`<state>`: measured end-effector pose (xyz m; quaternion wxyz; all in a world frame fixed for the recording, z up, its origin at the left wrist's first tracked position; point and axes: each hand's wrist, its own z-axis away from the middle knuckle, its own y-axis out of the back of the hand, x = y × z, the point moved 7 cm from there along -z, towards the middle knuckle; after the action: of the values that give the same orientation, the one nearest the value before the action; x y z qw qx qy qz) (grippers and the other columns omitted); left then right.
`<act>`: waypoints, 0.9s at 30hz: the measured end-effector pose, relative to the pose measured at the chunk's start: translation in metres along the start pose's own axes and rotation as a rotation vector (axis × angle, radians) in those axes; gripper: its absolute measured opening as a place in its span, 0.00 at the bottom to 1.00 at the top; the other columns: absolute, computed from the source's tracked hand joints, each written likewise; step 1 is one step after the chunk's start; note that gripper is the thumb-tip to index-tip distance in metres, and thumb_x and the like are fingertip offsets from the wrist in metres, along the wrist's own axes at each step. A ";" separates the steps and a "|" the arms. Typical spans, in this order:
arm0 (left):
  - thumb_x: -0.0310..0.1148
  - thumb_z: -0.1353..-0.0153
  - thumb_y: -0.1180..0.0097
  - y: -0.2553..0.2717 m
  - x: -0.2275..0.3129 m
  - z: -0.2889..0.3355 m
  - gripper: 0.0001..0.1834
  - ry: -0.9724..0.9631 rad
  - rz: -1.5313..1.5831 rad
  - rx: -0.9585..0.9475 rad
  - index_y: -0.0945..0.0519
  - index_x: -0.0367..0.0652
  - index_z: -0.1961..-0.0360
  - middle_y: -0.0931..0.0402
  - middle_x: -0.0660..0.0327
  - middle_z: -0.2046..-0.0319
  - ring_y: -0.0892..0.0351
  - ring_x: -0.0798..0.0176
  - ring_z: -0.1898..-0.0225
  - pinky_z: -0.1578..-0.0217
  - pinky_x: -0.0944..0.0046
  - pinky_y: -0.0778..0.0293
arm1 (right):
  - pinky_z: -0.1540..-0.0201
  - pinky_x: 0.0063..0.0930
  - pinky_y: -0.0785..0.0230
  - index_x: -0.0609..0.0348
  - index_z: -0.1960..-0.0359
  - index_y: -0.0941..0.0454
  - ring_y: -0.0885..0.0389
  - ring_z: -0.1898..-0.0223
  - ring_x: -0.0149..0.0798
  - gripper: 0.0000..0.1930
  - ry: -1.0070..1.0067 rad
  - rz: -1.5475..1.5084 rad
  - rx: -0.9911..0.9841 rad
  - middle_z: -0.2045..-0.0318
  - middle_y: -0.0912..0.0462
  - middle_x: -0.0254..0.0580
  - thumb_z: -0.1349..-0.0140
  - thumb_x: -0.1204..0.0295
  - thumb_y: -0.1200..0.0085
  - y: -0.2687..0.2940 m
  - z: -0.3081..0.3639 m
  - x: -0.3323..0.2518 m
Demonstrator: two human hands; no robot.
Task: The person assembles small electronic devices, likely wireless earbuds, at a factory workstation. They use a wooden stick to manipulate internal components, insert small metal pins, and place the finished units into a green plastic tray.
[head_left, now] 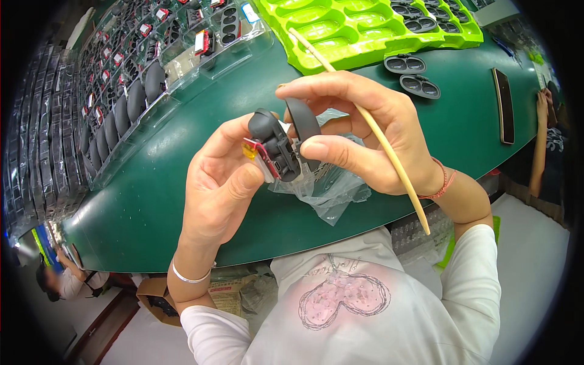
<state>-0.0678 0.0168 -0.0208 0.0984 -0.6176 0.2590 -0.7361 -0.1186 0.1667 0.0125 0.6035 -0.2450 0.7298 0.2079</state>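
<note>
Above the green table (261, 228) I see the left hand (213, 188) pinching a dark case core (275, 146), its red-edged board facing the thumb; the right hand (389, 128) grips a curved dark shell (303, 125) just beside it, a wooden stick (395, 161) slanting across that palm; a crumpled clear bag (334, 201) lies below; a lime tray (304, 61) sits beyond.

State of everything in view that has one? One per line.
Left grip: pinching core
Right grip: holding shell, stick
Core: red board exposed
Shell: not seated over core
Stick: slanted
Bag: crumpled
Phone: flat, face dark
Green tray: partly filled
Two dark pieces: loose on table
</note>
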 end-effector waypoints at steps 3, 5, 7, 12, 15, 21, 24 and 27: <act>0.38 0.41 0.37 -0.004 -0.001 -0.002 0.30 -0.003 0.025 -0.028 0.32 0.35 0.42 0.28 0.55 0.46 0.27 0.60 0.46 0.44 0.56 0.30 | 0.50 0.31 0.23 0.67 0.45 0.29 0.22 0.50 0.37 0.22 -0.016 -0.051 0.008 0.49 0.26 0.48 0.43 0.79 0.42 0.000 0.001 0.001; 0.38 0.42 0.37 -0.003 -0.001 -0.001 0.30 -0.002 0.007 -0.029 0.32 0.36 0.42 0.28 0.55 0.46 0.27 0.60 0.45 0.44 0.55 0.30 | 0.50 0.31 0.23 0.66 0.46 0.29 0.22 0.49 0.38 0.22 -0.023 -0.074 0.010 0.49 0.26 0.48 0.43 0.80 0.42 0.000 0.002 0.001; 0.38 0.42 0.36 -0.002 0.000 0.000 0.30 -0.002 -0.008 -0.020 0.32 0.36 0.42 0.28 0.55 0.46 0.27 0.59 0.45 0.44 0.54 0.30 | 0.50 0.31 0.23 0.66 0.46 0.28 0.23 0.49 0.38 0.22 -0.009 -0.074 0.007 0.50 0.25 0.48 0.43 0.80 0.41 -0.001 0.003 0.001; 0.38 0.43 0.35 0.000 0.001 0.003 0.31 -0.008 -0.027 0.020 0.32 0.35 0.42 0.29 0.55 0.45 0.27 0.59 0.45 0.44 0.53 0.29 | 0.51 0.30 0.23 0.64 0.46 0.28 0.22 0.50 0.37 0.22 0.045 -0.011 0.016 0.51 0.24 0.46 0.44 0.80 0.41 0.001 0.003 -0.003; 0.39 0.44 0.35 0.001 0.000 0.003 0.32 -0.002 -0.045 0.028 0.32 0.35 0.42 0.29 0.55 0.44 0.27 0.59 0.45 0.44 0.54 0.29 | 0.53 0.29 0.22 0.64 0.46 0.27 0.22 0.51 0.37 0.22 0.075 0.012 0.015 0.52 0.23 0.46 0.45 0.80 0.41 0.001 0.003 -0.005; 0.37 0.46 0.33 -0.001 0.000 0.006 0.32 -0.003 -0.025 0.046 0.31 0.34 0.42 0.29 0.54 0.44 0.26 0.60 0.46 0.45 0.56 0.28 | 0.56 0.28 0.21 0.64 0.47 0.26 0.21 0.54 0.37 0.22 0.156 0.031 0.003 0.54 0.23 0.46 0.45 0.79 0.41 0.001 0.003 -0.007; 0.36 0.47 0.32 0.001 0.001 0.006 0.32 -0.027 -0.046 0.038 0.30 0.34 0.44 0.28 0.54 0.46 0.26 0.61 0.46 0.45 0.57 0.28 | 0.56 0.28 0.21 0.65 0.47 0.26 0.21 0.55 0.37 0.22 0.169 0.034 0.003 0.54 0.23 0.47 0.45 0.79 0.41 0.000 0.002 -0.006; 0.43 0.47 0.32 0.000 0.003 0.006 0.36 -0.020 -0.166 0.122 0.33 0.34 0.43 0.25 0.57 0.52 0.23 0.63 0.50 0.48 0.60 0.26 | 0.56 0.28 0.21 0.65 0.47 0.26 0.21 0.55 0.37 0.21 0.173 0.040 -0.003 0.54 0.24 0.47 0.45 0.79 0.41 0.001 0.002 -0.005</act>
<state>-0.0627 0.0141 -0.0172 0.0769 -0.6370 0.1607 -0.7500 -0.1165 0.1691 0.0171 0.5333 -0.2483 0.7837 0.1992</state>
